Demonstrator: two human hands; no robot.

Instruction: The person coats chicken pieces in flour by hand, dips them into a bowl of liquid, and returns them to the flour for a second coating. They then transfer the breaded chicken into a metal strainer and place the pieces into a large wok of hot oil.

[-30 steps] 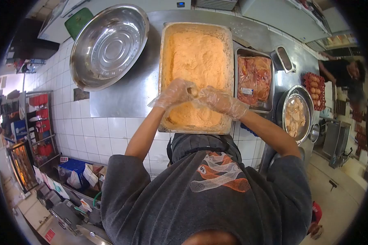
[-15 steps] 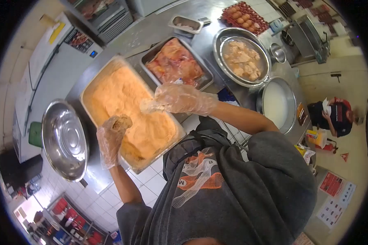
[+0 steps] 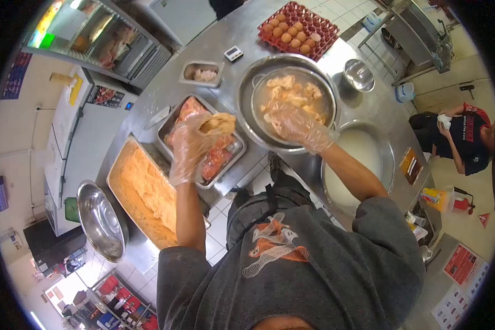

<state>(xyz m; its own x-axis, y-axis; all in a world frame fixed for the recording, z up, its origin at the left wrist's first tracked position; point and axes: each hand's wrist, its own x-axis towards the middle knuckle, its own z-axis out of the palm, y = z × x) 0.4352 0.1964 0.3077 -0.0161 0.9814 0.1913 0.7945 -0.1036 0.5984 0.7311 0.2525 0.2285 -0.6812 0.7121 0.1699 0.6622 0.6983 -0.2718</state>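
Observation:
My left hand [image 3: 190,146], in a clear plastic glove, is closed around a flour-coated piece of meat [image 3: 220,124], held above the steel tray of raw meat [image 3: 217,162]. My gloved right hand [image 3: 300,126] reaches into a colander [image 3: 254,104] of pale meat pieces [image 3: 312,91] in cloudy liquid, set inside a larger steel bowl [image 3: 246,74]. Its fingertips are among the pieces, and I cannot tell if they grip one. Left of the raw meat lies a long tray of orange-tinted flour [image 3: 148,187].
A basin of white liquid [image 3: 357,159] stands right of the colander. Farther back are a red tray of eggs [image 3: 327,30], a small steel bowl [image 3: 359,75], a timer [image 3: 233,53] and a small steel pan [image 3: 188,71]. An empty steel bowl [image 3: 102,220] sits far left; a person [image 3: 459,137] stands at right.
Both hands have left the flour tray. My left hand has moved right with the coated piece to above the raw meat; my right hand has gone into the colander. The view has shifted.

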